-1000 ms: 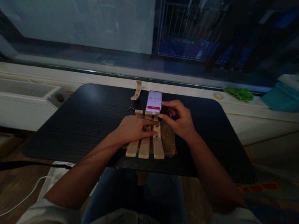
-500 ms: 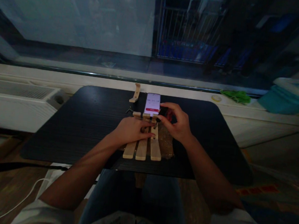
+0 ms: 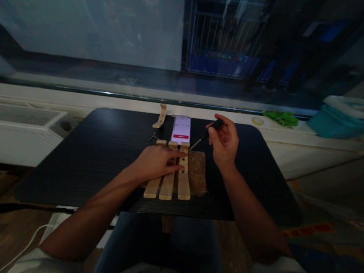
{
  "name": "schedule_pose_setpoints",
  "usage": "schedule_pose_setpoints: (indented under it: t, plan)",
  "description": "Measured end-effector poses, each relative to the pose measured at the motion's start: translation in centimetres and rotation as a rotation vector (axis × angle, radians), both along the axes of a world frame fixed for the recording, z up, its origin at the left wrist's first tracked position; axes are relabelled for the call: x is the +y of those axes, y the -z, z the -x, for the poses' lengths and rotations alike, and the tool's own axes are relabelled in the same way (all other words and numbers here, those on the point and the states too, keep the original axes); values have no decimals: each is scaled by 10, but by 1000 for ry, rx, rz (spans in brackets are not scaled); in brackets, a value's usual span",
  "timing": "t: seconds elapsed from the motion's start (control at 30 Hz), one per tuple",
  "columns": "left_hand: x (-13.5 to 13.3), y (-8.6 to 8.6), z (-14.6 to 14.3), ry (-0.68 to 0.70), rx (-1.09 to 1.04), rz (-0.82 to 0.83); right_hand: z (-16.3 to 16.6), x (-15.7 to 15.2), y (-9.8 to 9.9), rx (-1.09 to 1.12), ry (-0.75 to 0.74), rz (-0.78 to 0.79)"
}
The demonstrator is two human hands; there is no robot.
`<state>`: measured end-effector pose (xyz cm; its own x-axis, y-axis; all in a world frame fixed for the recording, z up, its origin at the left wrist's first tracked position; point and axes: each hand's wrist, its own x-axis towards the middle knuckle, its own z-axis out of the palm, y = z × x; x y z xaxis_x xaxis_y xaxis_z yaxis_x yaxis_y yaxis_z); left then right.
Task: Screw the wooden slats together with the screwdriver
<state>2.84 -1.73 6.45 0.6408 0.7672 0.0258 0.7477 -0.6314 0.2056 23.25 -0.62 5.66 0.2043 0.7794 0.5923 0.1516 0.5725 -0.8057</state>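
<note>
Three light wooden slats (image 3: pixel 168 182) lie side by side on a brown mat (image 3: pixel 197 174) near the front of the black table (image 3: pixel 104 155). My left hand (image 3: pixel 156 163) lies flat on the slats with fingers stretched out, pressing them down. My right hand (image 3: pixel 224 142) is raised above the table to the right, closed round the dark handle of a small screwdriver (image 3: pixel 206 134) whose metal tip points down-left toward the slats. A lit phone (image 3: pixel 181 129) lies just behind the slats.
A curved wooden piece (image 3: pixel 160 117) and small dark screws (image 3: pixel 152 137) sit behind the slats on the left. A white radiator (image 3: pixel 16 132) is at left. On the sill lie a green cloth (image 3: pixel 281 117), a tape roll (image 3: pixel 257 120) and a teal box (image 3: pixel 346 119).
My right hand has lifted the screwdriver up and to the right, away from the slat top. My left hand stays flat on the slats.
</note>
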Motion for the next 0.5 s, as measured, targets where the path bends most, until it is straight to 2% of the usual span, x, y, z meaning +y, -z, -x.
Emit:
schedule_pose_setpoints:
  t: [0.13,0.2,0.33,0.43,0.5]
  plan:
    - [-5,-5,12,188,-216,37,-1,2,1,42,-2,39]
    - [-6,-8,23,178,-328,43,-2,3,1,70,5,42]
    - [3,-5,50,-55,-565,44,-2,3,-1,166,-14,30]
    - [24,5,68,-288,-699,145,-1,4,0,232,-22,33]
    - [42,12,77,-362,-710,200,-1,6,3,242,-23,28]
